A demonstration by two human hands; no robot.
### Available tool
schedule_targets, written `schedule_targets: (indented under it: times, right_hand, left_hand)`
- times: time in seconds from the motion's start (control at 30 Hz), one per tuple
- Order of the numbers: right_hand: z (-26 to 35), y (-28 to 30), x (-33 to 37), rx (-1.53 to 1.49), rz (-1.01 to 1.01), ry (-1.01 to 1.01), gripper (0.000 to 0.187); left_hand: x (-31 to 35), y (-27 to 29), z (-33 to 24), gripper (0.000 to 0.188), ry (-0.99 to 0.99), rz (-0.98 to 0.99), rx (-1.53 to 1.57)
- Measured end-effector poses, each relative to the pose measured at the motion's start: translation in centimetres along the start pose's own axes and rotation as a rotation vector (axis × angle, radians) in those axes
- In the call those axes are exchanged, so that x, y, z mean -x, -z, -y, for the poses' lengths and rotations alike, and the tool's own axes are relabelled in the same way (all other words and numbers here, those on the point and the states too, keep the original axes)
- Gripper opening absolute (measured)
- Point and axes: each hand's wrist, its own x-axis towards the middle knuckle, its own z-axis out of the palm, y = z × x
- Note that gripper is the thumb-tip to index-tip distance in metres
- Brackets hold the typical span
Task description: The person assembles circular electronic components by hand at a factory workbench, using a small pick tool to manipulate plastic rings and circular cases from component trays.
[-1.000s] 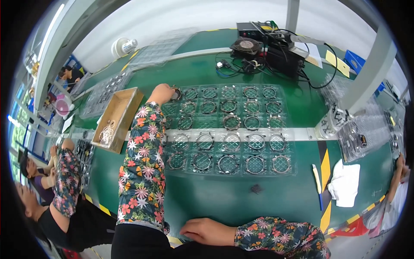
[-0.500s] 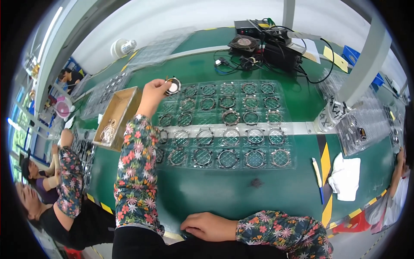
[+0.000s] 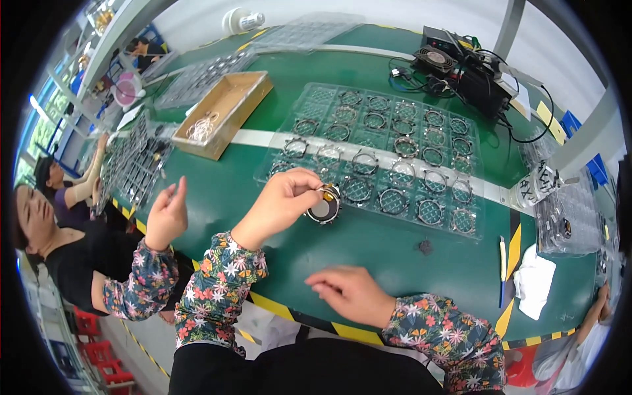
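Note:
My left hand (image 3: pixel 280 203) pinches a round watch case (image 3: pixel 322 212) by its rim, above the green bench just in front of the tray. The case has a dark metal ring, a grey-white disc inside and a bit of orange film at its top. A clear plastic tray (image 3: pixel 316 102) lies beyond it, with rows of round watch frames in its pockets; a few pockets hold none. Near the bench's front edge, my right hand (image 3: pixel 355 294) holds nothing, its fingers loosely stretched toward the left.
A wooden box (image 3: pixel 247 112) with white loops (image 3: pixel 203 127) stands beyond my left hand. At left, a co-worker's raised hand (image 3: pixel 168 214) is close to my forearm. To the right lie a slim blue-ended tool (image 3: pixel 503 270), a white cloth (image 3: pixel 533 283) and stacked trays (image 3: pixel 569 220); black devices (image 3: pixel 454 72) stand behind.
My left hand has brought the watch case from the tray's far left corner back toward me. My right hand's fingers have straightened. The view has shifted, and the co-worker's hand appears nearer.

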Motion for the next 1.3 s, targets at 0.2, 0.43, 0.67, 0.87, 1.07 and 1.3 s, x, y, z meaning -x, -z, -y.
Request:
schedule_targets:
  times: [0.2, 0.43, 0.67, 0.87, 1.07, 1.3]
  right_hand:
    - [0.2, 0.3, 0.0, -0.141, -0.033, -0.178, 0.015]
    - [0.6, 0.2, -0.1, -0.089, 0.018, -0.168, 0.015]
    - [0.3, 0.2, -0.2, -0.110, 0.001, -0.158, 0.015]
    - [0.5, 0.2, -0.1, -0.054, 0.044, -0.141, 0.015]
    - [0.5, 0.4, 0.0, -0.051, 0.017, -0.164, 0.014]
    - [0.4, 0.3, 0.1, -0.001, 0.033, -0.122, 0.015]
  left_hand:
    - [3.2, -0.4, 0.9, 0.011, 0.012, -0.049, 0.051]
    - [5.4, 1.3, 3.0, 0.013, 0.017, -0.247, -0.064]
    - [6.6, 1.7, 3.6, 0.013, 0.087, -0.282, -0.051]
    - [8.5, 2.7, 3.3, 0.012, -0.045, -0.468, -0.055]
    - [10.2, 6.0, 1.7, 0.011, 0.084, -0.476, -0.176]
    - [9.4, 9.6, 0.2, 0.008, -0.341, 0.107, -1.722]
